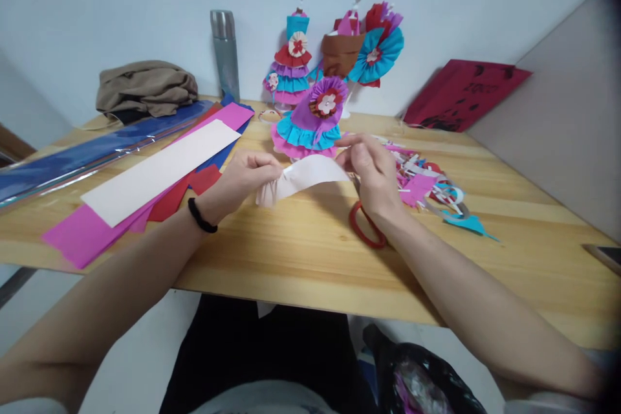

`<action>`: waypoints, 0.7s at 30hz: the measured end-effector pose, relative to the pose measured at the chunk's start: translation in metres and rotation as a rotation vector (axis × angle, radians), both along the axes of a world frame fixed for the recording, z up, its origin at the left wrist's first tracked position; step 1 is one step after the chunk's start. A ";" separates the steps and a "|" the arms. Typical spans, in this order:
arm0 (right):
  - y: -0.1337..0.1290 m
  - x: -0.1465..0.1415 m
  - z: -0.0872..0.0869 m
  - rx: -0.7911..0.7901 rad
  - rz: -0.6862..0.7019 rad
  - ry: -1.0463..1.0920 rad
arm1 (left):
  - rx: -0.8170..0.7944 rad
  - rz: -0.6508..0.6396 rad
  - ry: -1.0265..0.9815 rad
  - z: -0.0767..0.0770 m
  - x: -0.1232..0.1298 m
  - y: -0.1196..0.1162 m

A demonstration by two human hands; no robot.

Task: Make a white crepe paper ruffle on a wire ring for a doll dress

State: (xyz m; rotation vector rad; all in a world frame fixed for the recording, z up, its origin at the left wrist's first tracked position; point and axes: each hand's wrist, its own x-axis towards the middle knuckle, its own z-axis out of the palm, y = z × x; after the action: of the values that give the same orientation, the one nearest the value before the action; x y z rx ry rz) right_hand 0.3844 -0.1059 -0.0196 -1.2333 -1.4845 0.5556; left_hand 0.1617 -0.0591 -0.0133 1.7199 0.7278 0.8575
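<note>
My left hand (252, 173) pinches the white strip (315, 171) by its gathered end, likely so the folds cannot open. It arches above the table (295, 259) towards my right hand (372, 174), curled near 1 red handle (372, 244); whether it pinches, I can't tell.

Left arm (140, 278): reaches in from 8 o'clock
Left hand (252, 176): pinching, tips toward 3 o'clock
Right arm (466, 284): reaches in from 4 o'clock
Right hand (372, 171): fingers bent, tips toward 9 o'clock
</note>
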 end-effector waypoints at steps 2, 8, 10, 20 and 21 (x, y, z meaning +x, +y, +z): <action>0.009 0.004 -0.005 0.068 -0.145 0.240 | 0.044 0.028 -0.019 0.000 0.001 0.000; 0.013 -0.005 -0.017 -0.483 0.159 0.357 | 0.123 0.117 -0.073 -0.002 0.003 -0.003; 0.004 -0.017 -0.017 -0.472 0.340 0.281 | 0.151 0.131 -0.082 -0.004 0.004 -0.003; -0.015 -0.048 -0.015 -0.315 0.298 0.384 | 0.516 0.199 0.045 -0.011 0.007 -0.005; -0.015 -0.047 -0.015 -0.325 0.307 0.396 | 0.522 0.207 0.051 -0.011 0.007 -0.006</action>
State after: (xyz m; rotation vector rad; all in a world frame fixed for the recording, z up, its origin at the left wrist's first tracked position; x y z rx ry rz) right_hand 0.3370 -0.1208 -0.0350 -1.0601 -1.2784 1.2128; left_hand 0.1692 -0.0646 -0.0244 2.1565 0.7706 1.2299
